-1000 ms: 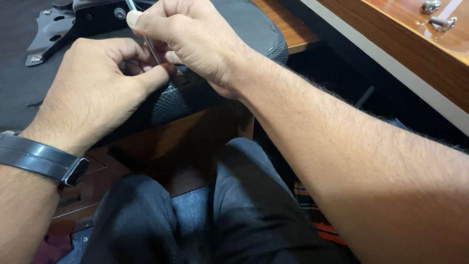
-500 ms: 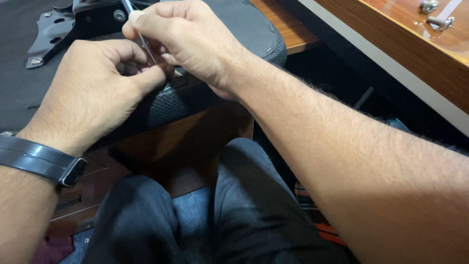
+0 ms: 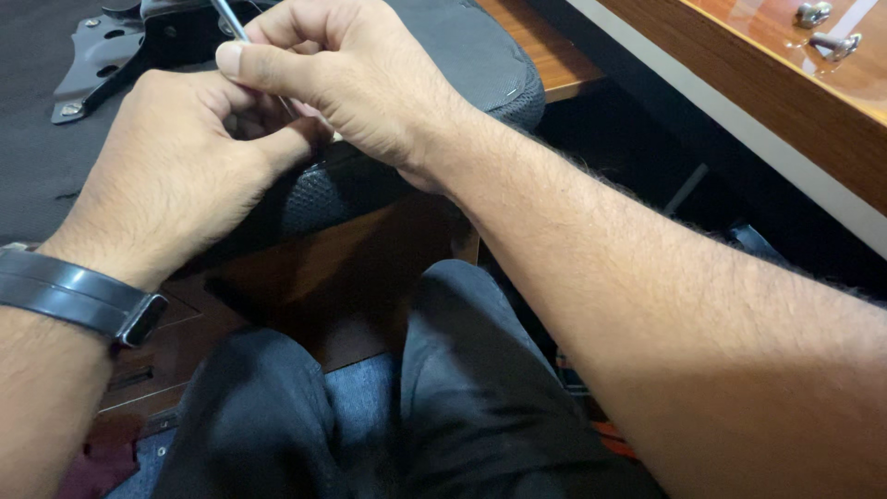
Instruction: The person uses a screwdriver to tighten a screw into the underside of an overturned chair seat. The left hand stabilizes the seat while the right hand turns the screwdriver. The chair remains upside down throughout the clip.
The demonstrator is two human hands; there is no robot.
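My right hand is closed around a thin metal tool whose shaft sticks up past the top edge of the view. My left hand is pressed against it from the left, fingers curled around something small that is hidden between both hands. Both hands rest over the edge of an upturned black mesh chair seat. A black metal bracket is bolted to the seat's underside at the upper left. A dark wristband circles my left wrist.
A wooden tabletop runs along the upper right, with two silver bolts lying on it. My legs in dark trousers fill the bottom. A brown wooden surface lies beneath the seat.
Both hands have shifted slightly to the left and up together; the thin tool stays gripped in my right hand.
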